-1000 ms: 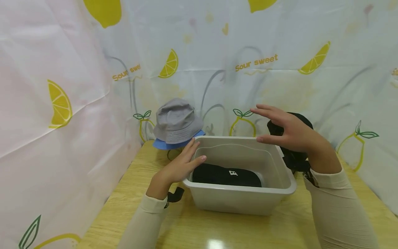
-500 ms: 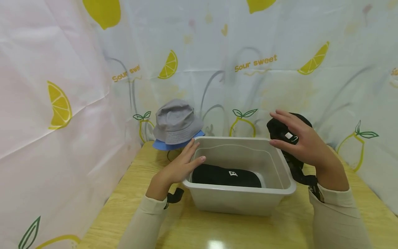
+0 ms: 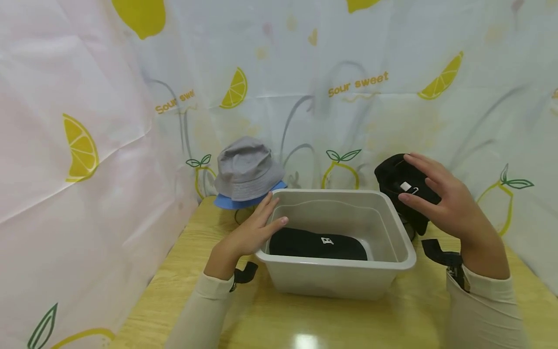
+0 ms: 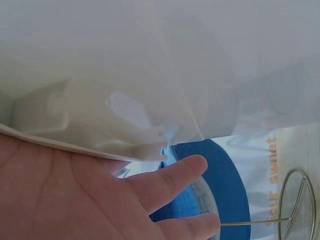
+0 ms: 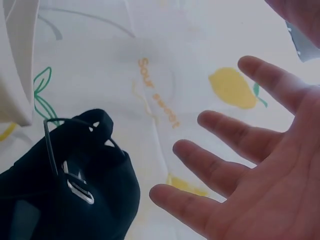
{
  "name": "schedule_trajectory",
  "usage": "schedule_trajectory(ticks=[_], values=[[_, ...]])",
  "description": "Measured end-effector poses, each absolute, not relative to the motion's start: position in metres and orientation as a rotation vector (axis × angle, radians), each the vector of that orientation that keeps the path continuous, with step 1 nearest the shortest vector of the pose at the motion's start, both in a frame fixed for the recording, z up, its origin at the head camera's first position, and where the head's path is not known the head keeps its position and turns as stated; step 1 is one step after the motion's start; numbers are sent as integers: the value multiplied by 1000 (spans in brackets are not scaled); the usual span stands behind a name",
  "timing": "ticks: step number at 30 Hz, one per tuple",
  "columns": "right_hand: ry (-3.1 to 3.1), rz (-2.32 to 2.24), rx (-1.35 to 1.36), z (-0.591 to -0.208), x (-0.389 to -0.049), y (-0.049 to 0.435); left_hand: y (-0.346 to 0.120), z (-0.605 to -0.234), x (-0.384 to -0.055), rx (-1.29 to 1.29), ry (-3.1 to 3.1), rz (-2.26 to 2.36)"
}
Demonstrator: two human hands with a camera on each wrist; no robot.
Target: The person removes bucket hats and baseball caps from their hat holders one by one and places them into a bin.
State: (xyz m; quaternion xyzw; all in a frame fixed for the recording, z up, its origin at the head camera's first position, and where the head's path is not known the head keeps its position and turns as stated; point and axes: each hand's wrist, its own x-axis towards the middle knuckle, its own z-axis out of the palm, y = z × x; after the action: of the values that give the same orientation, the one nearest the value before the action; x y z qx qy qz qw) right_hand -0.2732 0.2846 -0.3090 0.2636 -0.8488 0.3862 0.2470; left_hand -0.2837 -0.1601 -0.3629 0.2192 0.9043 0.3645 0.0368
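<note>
A pale grey plastic tub (image 3: pixel 331 280) stands on the table, with a black cap (image 3: pixel 301 244) bearing a white emblem lying inside. My left hand (image 3: pixel 248 236) rests on the tub's left rim, fingers extended; the left wrist view shows its palm (image 4: pixel 65 195) against the tub wall. To the right, my right hand (image 3: pixel 453 206) hovers with spread fingers in front of another black cap (image 3: pixel 392 174), partly hiding it. In the right wrist view, this cap's strap and metal buckle (image 5: pixel 80 190) face the camera, apart from the fingers (image 5: pixel 210 170).
Behind the tub's left corner, a grey bucket hat (image 3: pixel 248 169) sits over a blue brim (image 3: pixel 226 202). A wire stand (image 4: pixel 295 210) shows beside that brim in the left wrist view. A lemon-print curtain (image 3: pixel 340 121) bounds the wooden table (image 3: pixel 279 320) at the back and sides.
My right hand has moved right and slightly down, from above the tub's right rim to in front of the right black cap, uncovering more of it. The left hand has stayed put.
</note>
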Motion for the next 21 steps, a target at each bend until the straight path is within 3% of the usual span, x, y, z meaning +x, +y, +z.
schedule_trajectory(ticks=[8,21], values=[[-2352,1074,580,-311,-271,297,-160,-360,-284,677,2763,1122],[-2403,1024,398,-328,-294,311,-161,-362,-284,675,2765,1124]])
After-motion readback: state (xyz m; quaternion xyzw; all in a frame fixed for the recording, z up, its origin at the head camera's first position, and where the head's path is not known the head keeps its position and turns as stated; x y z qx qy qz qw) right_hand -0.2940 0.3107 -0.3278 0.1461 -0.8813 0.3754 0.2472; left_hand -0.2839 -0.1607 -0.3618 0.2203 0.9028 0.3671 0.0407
